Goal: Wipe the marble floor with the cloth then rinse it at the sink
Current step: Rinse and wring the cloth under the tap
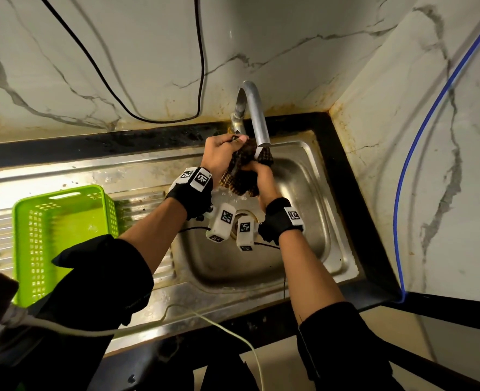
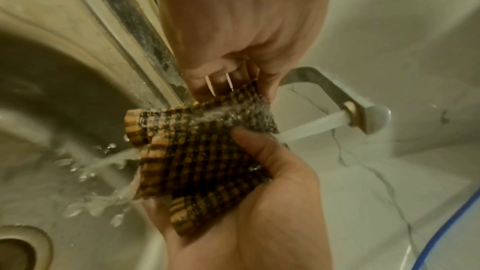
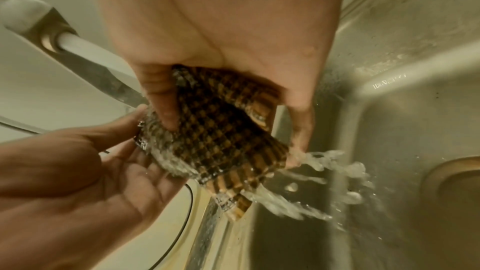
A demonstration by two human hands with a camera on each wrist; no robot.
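Stainless steel sink basin (image 1: 312, 221) filled my head view, where my left hand (image 1: 221, 156) and right hand (image 1: 258, 173) both gripped the brown-and-tan checked cloth (image 1: 241, 176) under the curved metal faucet (image 1: 254, 114); a green perforated plastic basket (image 1: 61, 238) sat on the drainboard to the left. From the left wrist camera, my left fingers (image 2: 207, 81) pinched the cloth's upper edge while the white water stream (image 2: 311, 126) struck it. From the right wrist camera, my right thumb (image 3: 158, 93) curled over the wet cloth (image 3: 218, 130), fingers wrapped behind, and water splashed into the basin beside the drain (image 3: 457, 184).
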